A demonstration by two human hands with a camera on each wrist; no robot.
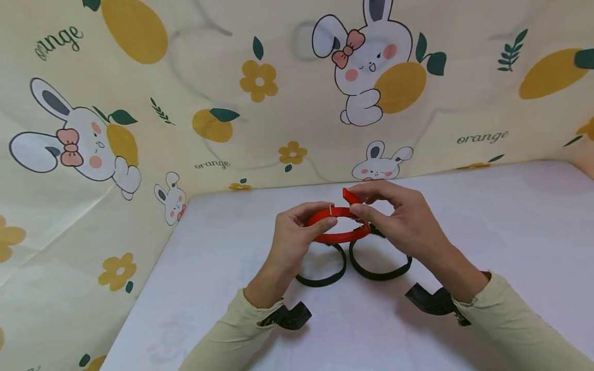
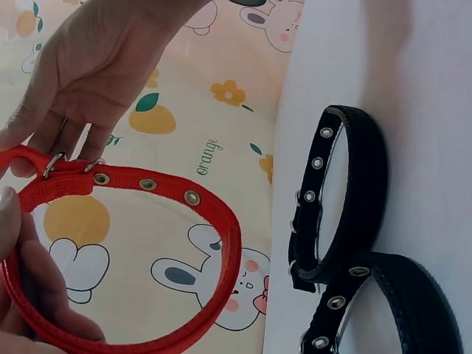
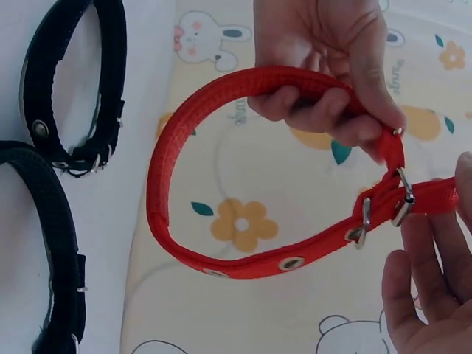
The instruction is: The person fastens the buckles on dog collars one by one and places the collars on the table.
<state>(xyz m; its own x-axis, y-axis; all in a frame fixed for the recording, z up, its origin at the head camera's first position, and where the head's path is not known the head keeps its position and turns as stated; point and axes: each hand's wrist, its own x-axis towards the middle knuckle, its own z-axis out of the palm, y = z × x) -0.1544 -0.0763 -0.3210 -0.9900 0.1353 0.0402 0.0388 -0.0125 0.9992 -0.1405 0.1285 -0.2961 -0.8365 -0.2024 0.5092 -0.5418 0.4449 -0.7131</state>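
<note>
A red pet collar point(image 1: 341, 238) with metal eyelets is raised above the table, closed into a loop. My left hand point(image 1: 294, 229) grips one side of the band, thumb on the outside and fingers inside the loop. The strap passes through a metal buckle point(image 3: 404, 199), beside a D-ring point(image 3: 363, 223). My right hand point(image 1: 406, 214) pinches the strap's free end point(image 1: 351, 197) between thumb and fingers, past the buckle. In the left wrist view, the collar's eyelets point(image 2: 147, 184) run along the band away from the buckle.
Two black collars, one on the left point(image 1: 322, 283) and one on the right point(image 1: 381, 276), stand looped on the white table point(image 1: 213, 268) below my hands. A cloth point(image 1: 278, 46) printed with rabbits and oranges hangs behind. Black straps point(image 1: 297, 317) stick out at both sleeve cuffs.
</note>
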